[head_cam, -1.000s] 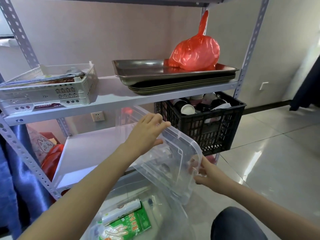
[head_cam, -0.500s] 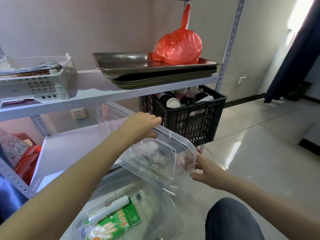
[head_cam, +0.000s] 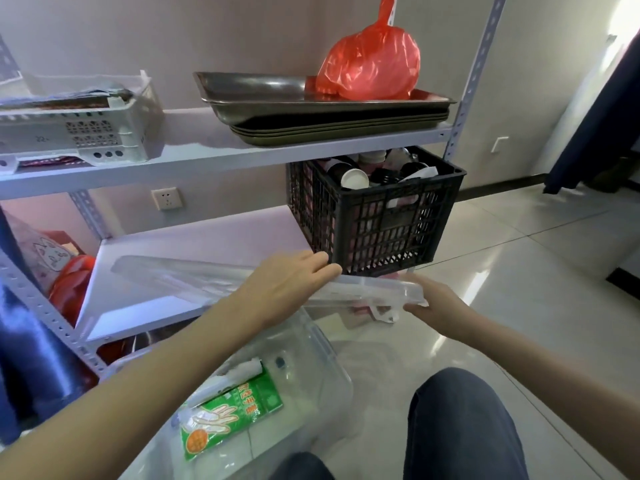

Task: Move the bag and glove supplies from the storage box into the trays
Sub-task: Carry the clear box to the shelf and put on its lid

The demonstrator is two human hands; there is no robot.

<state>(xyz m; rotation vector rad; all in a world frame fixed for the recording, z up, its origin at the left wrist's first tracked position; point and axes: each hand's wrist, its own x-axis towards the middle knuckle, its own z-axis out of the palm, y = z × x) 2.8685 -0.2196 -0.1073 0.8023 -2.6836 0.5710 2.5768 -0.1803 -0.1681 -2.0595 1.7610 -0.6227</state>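
Observation:
A clear plastic storage box (head_cam: 332, 382) stands on the floor in front of me. Inside lie a green pack of gloves (head_cam: 228, 417) and a white roll of bags (head_cam: 228, 379). The box's clear lid (head_cam: 194, 282) is held nearly flat above it, over the lower shelf's edge. My left hand (head_cam: 287, 285) rests on top of the lid with fingers straight. My right hand (head_cam: 433, 303) grips the lid's right corner. A stack of steel trays (head_cam: 311, 102) sits on the upper shelf, with a red plastic bag (head_cam: 374, 64) in the top one.
A black crate (head_cam: 377, 216) full of cups and bottles fills the lower shelf's right end. A white perforated basket (head_cam: 86, 129) sits upper left. Red bags (head_cam: 69, 289) lie at the lower left. The shelf post (head_cam: 464, 98) stands right; tiled floor (head_cam: 519, 278) beyond. My knee (head_cam: 457, 424) is lower right.
The lid has swung from steeply tilted to nearly flat and moved toward the lower shelf. Both hands stayed on it. The camera has turned right.

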